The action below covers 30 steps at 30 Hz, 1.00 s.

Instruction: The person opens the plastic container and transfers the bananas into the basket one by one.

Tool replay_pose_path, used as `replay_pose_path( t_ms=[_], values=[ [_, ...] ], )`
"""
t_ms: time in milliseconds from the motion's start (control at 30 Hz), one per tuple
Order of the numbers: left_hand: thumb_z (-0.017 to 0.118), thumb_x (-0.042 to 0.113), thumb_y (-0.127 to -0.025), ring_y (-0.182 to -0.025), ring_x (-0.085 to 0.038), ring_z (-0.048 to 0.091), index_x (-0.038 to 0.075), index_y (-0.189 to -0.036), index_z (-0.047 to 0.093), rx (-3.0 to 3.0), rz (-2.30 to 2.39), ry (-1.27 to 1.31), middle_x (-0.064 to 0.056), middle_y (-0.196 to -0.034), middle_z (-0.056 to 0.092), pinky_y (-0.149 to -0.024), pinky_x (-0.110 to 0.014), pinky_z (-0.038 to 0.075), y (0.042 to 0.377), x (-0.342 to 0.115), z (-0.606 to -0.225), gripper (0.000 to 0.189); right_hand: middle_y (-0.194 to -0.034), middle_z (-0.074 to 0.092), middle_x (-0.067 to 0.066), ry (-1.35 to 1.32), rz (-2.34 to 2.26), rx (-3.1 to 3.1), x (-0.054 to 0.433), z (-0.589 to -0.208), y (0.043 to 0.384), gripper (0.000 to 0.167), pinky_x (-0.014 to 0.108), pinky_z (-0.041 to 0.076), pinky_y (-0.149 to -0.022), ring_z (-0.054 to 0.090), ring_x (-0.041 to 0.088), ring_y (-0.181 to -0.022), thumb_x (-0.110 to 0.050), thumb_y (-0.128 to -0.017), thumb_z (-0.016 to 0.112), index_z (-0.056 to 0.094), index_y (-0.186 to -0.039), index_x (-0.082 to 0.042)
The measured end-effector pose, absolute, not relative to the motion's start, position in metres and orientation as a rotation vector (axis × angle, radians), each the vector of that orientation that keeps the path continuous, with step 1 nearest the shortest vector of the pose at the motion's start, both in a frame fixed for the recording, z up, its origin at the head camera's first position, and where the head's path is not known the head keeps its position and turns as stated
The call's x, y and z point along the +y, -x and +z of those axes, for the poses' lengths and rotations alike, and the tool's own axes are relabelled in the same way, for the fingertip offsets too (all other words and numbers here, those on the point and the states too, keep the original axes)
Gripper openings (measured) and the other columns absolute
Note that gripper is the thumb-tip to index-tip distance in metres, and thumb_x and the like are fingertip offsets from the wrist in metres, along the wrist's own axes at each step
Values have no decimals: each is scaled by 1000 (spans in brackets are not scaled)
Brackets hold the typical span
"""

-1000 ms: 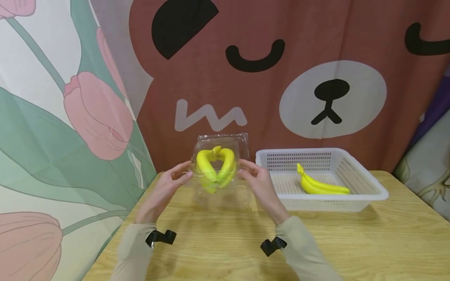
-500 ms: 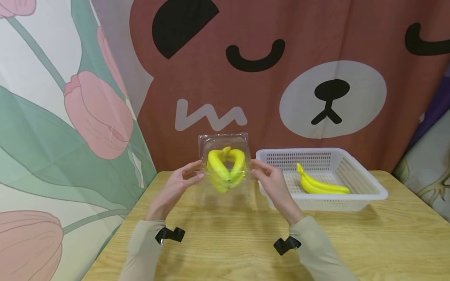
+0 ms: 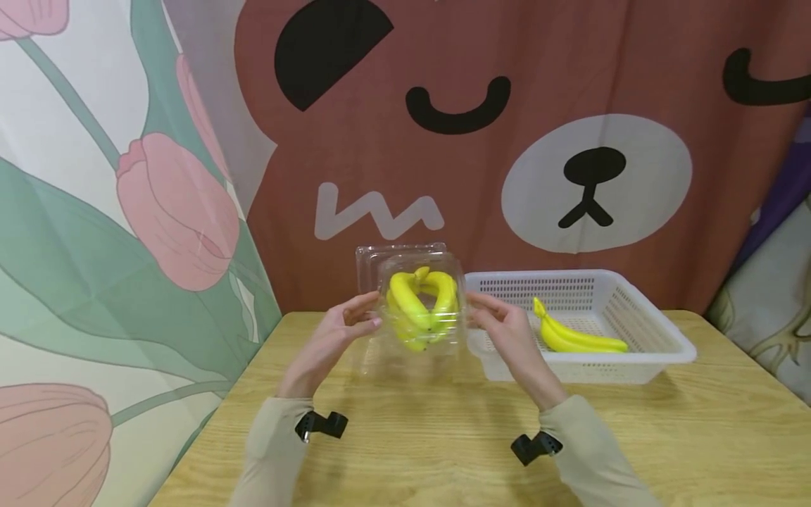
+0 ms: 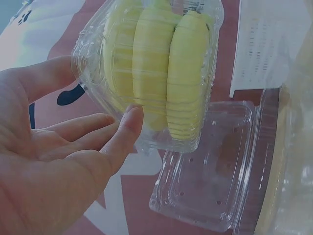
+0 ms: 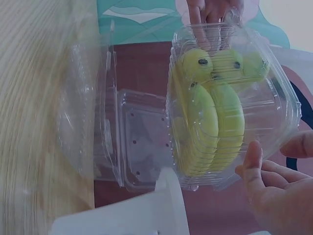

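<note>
Between my two hands is a clear plastic clamshell box point(image 3: 437, 261), raised above the table, with several yellow bananas point(image 3: 408, 303) inside. My left hand point(image 3: 324, 345) grips its left side, the thumb on the near face in the left wrist view. On the other side my right hand point(image 3: 510, 338) pinches the box between thumb and fingers, partly hidden behind its edge in the head view. Behind it stands another clear plastic clamshell point(image 4: 210, 171), open, with small holes in its wall and no fruit visible inside. The held box partly hides it in the head view.
A white perforated basket point(image 3: 608, 357) stands on the right of the wooden table point(image 3: 418, 436), with bananas point(image 3: 579, 341) lying in it. A curtain with a bear face point(image 3: 355, 141) hangs behind the table, and a tulip-print curtain point(image 3: 184, 211) covers the left.
Both hands have carried the box of bananas to the right, toward the basket. The open clamshell behind and the basket have stayed in place.
</note>
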<state>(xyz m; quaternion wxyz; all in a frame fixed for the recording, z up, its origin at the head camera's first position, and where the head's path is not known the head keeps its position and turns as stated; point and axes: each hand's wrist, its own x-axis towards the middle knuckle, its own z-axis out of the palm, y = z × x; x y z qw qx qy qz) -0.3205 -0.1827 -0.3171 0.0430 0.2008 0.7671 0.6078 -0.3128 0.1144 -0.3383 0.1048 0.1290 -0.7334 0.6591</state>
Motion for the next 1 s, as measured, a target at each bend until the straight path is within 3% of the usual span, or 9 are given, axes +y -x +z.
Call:
replay_pose_path(
  t_ms=[233, 467, 633, 700, 767, 867, 933, 1000],
  values=[
    [65, 20, -95, -129, -24, 44, 14, -150, 41, 2302, 1904, -656, -3, -149, 43, -110, -49, 32, 327, -162, -319, 61, -135, 59, 14, -388, 1896, -2157, 132, -339, 312, 42, 45, 43, -101, 64, 35, -102, -18, -97, 60, 58, -137, -5],
    [66, 20, -95, -123, -23, 47, 13, -150, 43, 2298, 1895, -670, -3, -141, 50, -107, -48, 35, 332, -140, -321, 60, -135, 60, 11, -344, 1870, -2149, 152, -339, 310, 42, 42, 45, -99, 65, 32, -101, -16, -97, 59, 58, -137, -4],
    [67, 18, -94, -124, -24, 48, 9, -149, 42, 2273, 1921, -721, -5, -145, 48, -109, -48, 34, 334, -124, -321, 62, -139, 57, 7, -297, 1838, -2188, 167, -337, 307, 43, 43, 42, -100, 64, 28, -104, -20, -98, 58, 56, -139, -7],
    [67, 18, -93, -123, -24, 49, 8, -150, 42, 2256, 1925, -738, -6, -145, 48, -108, -48, 34, 334, -118, -321, 63, -139, 56, 7, -280, 1812, -2207, 173, -336, 305, 44, 40, 45, -91, 63, 26, -105, -23, -99, 57, 56, -140, -9],
    [67, 17, -93, -124, -24, 49, 8, -150, 40, 2237, 1925, -752, -7, -145, 48, -109, -48, 34, 335, -112, -320, 64, -139, 56, 7, -267, 1793, -2218, 178, -335, 303, 44, 32, 47, -73, 62, 25, -106, -24, -99, 56, 55, -141, -11],
    [67, 18, -93, -123, -23, 50, 8, -151, 40, 2214, 1923, -751, -6, -143, 49, -108, -47, 35, 336, -103, -320, 64, -141, 54, 8, -268, 1781, -2213, 185, -335, 300, 44, 24, 48, -66, 62, 25, -106, -24, -100, 56, 55, -141, -11],
    [67, 17, -93, -122, -23, 50, 8, -151, 39, 2194, 1928, -762, -6, -142, 50, -108, -47, 35, 337, -97, -321, 64, -142, 53, 9, -272, 1775, -2209, 191, -335, 298, 44, 20, 51, -72, 62, 24, -107, -25, -100, 56, 55, -141, -9],
    [67, 17, -94, -121, -23, 51, 7, -151, 39, 2180, 1930, -772, -7, -140, 51, -107, -46, 37, 338, -89, -321, 64, -143, 51, 10, -271, 1746, -2215, 197, -336, 296, 45, 20, 48, -88, 62, 21, -107, -26, -101, 55, 53, -142, -9]
  ],
)
